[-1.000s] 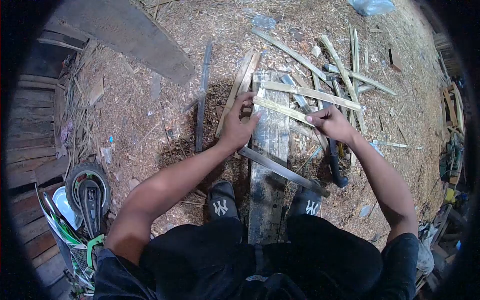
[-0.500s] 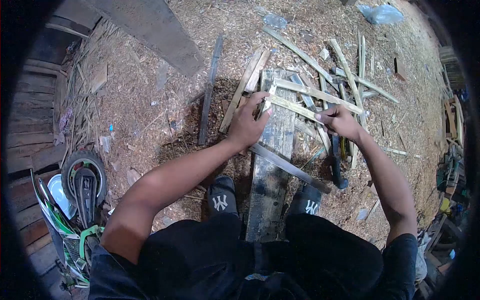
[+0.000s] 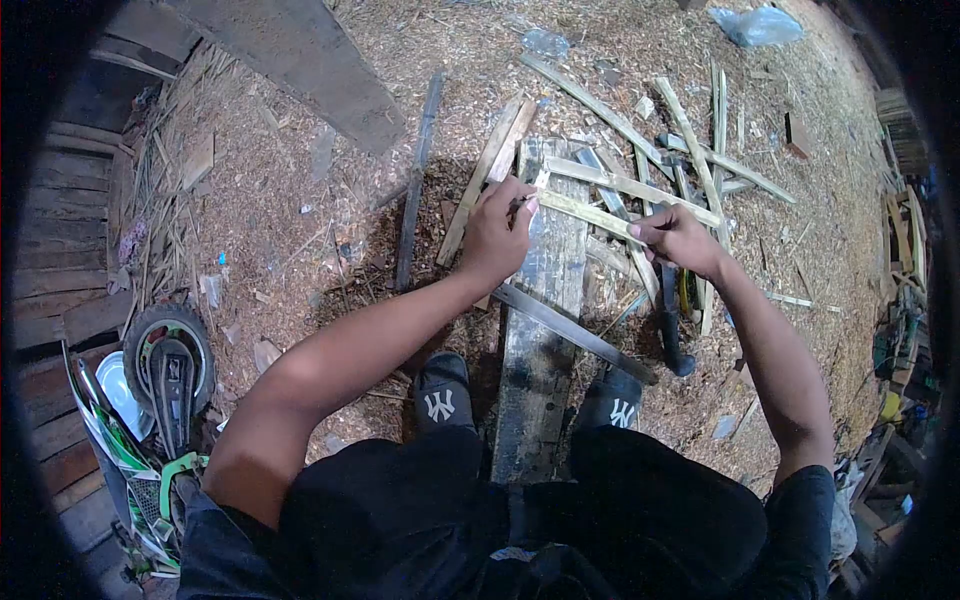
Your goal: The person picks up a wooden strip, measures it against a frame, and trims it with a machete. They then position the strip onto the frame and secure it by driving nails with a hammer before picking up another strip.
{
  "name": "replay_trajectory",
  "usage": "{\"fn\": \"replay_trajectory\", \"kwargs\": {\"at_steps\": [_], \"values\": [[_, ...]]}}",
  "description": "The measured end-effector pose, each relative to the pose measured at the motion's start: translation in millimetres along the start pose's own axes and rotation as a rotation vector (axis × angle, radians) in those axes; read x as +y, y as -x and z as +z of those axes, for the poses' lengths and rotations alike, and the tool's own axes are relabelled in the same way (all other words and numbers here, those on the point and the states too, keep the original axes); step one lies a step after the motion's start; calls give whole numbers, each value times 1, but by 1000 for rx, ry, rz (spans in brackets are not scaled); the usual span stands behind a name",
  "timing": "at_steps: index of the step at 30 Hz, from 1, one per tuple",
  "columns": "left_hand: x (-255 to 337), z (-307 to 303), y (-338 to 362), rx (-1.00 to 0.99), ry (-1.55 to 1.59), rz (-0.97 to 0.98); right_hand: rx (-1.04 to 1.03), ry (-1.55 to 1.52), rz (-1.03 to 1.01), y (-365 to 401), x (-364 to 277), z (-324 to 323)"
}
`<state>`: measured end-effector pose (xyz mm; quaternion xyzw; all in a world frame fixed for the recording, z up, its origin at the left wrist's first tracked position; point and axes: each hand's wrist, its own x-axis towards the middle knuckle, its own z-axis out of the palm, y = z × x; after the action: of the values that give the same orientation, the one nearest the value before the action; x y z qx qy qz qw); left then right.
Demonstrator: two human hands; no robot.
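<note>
A thin pale wooden strip (image 3: 588, 213) spans the space between my hands, above a worn plank (image 3: 545, 330) that runs out from between my legs. My left hand (image 3: 500, 232) is closed, thumb and index finger pinched at the strip's left end. My right hand (image 3: 682, 243) grips the other end between thumb and fingers. Just beyond it, another pale strip (image 3: 640, 188) lies across the plank's far end. A long flat metal blade (image 3: 575, 332) rests slantwise over the plank, nearer my body. Beside it on the right is a dark tool handle (image 3: 674, 340), partly hidden by my right hand.
Several wooden strips (image 3: 690, 140) lie crossed on the chip-covered ground. A dark bar (image 3: 418, 180) lies left of the plank. A broad board (image 3: 300, 60) juts in at upper left. A small wheeled vehicle (image 3: 170, 365) stands at left, and a plastic bag (image 3: 757, 27) lies far right.
My left hand's thumb and index finger have closed together and drawn slightly left at the strip's end. My right hand keeps its hold, almost still.
</note>
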<state>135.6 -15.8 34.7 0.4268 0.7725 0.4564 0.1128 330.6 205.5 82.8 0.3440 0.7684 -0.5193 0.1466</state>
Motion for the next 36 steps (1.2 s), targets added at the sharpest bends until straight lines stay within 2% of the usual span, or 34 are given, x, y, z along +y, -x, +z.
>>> {"fn": "replay_trajectory", "kwargs": {"at_steps": [5,9,12,14,17,23,36], "values": [[-1,6,-1,-25,185,-126,-51,-57,29,1,4,-1],[2,8,-3,8,283,-83,-60,-68,38,4,1,-2],[9,4,-2,-13,276,-159,-56,-63,38,2,3,-2],[13,1,-3,-54,344,-299,-66,-116,28,-1,7,0],[4,9,-1,6,347,-231,-44,-99,46,0,3,2],[-6,10,-2,-25,301,-138,-70,-119,56,1,2,0],[-7,6,-2,-27,287,-176,-84,-78,4,-6,4,0]]}}
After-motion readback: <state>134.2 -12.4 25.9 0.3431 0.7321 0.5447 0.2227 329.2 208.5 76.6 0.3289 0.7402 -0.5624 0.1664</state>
